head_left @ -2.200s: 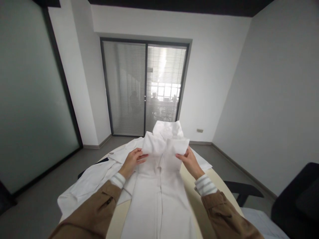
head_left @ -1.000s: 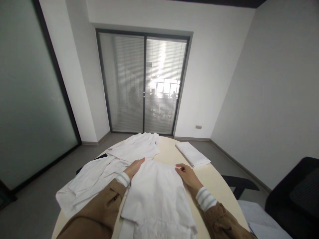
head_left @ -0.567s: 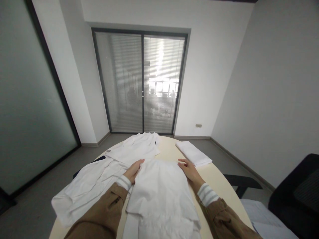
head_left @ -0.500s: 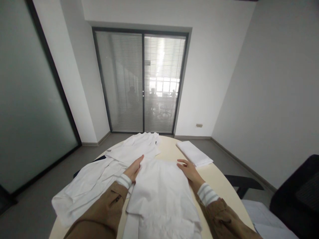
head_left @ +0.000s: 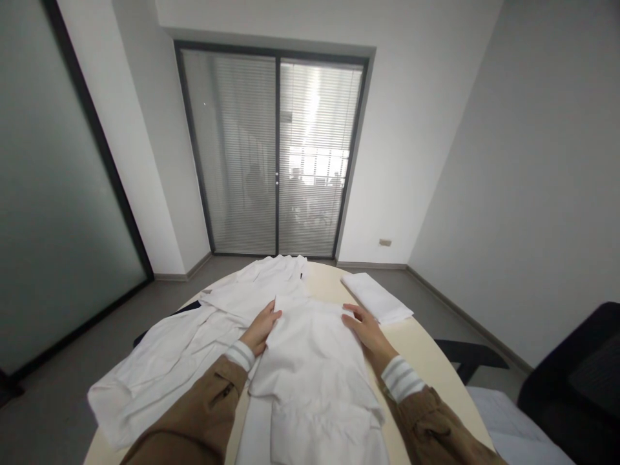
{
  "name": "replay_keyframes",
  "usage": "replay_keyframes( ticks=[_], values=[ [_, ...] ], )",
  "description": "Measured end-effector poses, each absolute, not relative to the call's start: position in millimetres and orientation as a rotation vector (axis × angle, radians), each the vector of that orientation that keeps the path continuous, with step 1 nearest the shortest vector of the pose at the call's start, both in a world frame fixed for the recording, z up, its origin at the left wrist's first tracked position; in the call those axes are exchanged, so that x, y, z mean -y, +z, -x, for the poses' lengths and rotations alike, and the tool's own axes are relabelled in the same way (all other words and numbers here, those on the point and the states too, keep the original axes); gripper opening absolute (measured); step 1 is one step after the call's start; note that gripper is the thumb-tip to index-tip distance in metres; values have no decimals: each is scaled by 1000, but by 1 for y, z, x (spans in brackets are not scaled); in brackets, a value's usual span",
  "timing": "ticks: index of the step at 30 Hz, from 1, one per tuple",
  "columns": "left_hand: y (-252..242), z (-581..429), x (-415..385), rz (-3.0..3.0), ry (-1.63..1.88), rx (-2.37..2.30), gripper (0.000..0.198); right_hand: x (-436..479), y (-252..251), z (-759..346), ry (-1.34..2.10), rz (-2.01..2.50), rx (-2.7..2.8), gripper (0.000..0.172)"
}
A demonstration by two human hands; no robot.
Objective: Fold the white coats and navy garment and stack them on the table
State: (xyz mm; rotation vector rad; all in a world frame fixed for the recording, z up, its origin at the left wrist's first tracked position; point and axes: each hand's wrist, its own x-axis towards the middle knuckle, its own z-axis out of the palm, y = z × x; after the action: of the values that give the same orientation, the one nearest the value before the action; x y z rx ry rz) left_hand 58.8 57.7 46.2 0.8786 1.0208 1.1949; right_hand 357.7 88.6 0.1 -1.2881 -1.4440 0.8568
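A partly folded white shirt lies lengthwise in front of me, its lower part bunched into gathers near the bottom of the view. My left hand is closed on its far left corner, thumb on top and fingers tucked at the edge. At the far right corner, my right hand pinches the cloth between thumb and fingers; some fingertips are hidden. Left of the shirt is a loose heap of white clothes, touching it and stretching to the far edge of the table.
A neatly folded white cloth rests at the right on the round pale table. Beyond the right edge stands a black chair, with white papers or cloth beside it. Glass doors with blinds are behind.
The shirt's far edge has lifted and shifted slightly, and its gathers near me have moved a little. Both hands keep their places at the corners. The camera view has shifted slightly.
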Motion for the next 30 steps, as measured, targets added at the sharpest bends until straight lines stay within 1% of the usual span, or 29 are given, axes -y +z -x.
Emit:
replay_keyframes(
  ticks=[2, 4, 7, 9, 13, 18, 22, 24, 26, 28, 30],
  values=[
    [48, -59, -55, -832, 1176, -961, 63, -87, 2, -358, 907, 1288, 1440, 47],
    [50, -59, -53, -798, 1165, -902, 70, -85, 5, -359, 1016, 1261, 1400, 53],
    [51, -60, -52, -773, 1208, -800, 76, -81, 12, -361, 1199, 1208, 1291, 63],
    [51, -60, -54, -778, 1259, -744, 78, -80, 16, -362, 1221, 1151, 1248, 67],
    [47, -58, -58, -807, 1297, -809, 86, -78, 18, -361, 1103, 1141, 1248, 63],
    [45, -53, -59, -780, 1193, -1049, 94, -74, 15, -360, 1002, 1350, 1358, 56],
    [48, -48, -55, -844, 1123, -1147, 109, -68, 12, -365, 1140, 1388, 1393, 60],
    [49, -45, -52, -961, 1048, -1216, 108, -66, 10, -369, 1155, 1396, 1472, 59],
    [48, -40, -49, -1114, 988, -1266, 101, -65, 9, -371, 1100, 1420, 1554, 57],
    [46, -35, -45, -1278, 961, -1283, 97, -65, 9, -372, 1047, 1445, 1611, 58],
    [42, -30, -42, -1407, 970, -1286, 97, -65, 10, -372, 1013, 1453, 1643, 59]
  ],
)
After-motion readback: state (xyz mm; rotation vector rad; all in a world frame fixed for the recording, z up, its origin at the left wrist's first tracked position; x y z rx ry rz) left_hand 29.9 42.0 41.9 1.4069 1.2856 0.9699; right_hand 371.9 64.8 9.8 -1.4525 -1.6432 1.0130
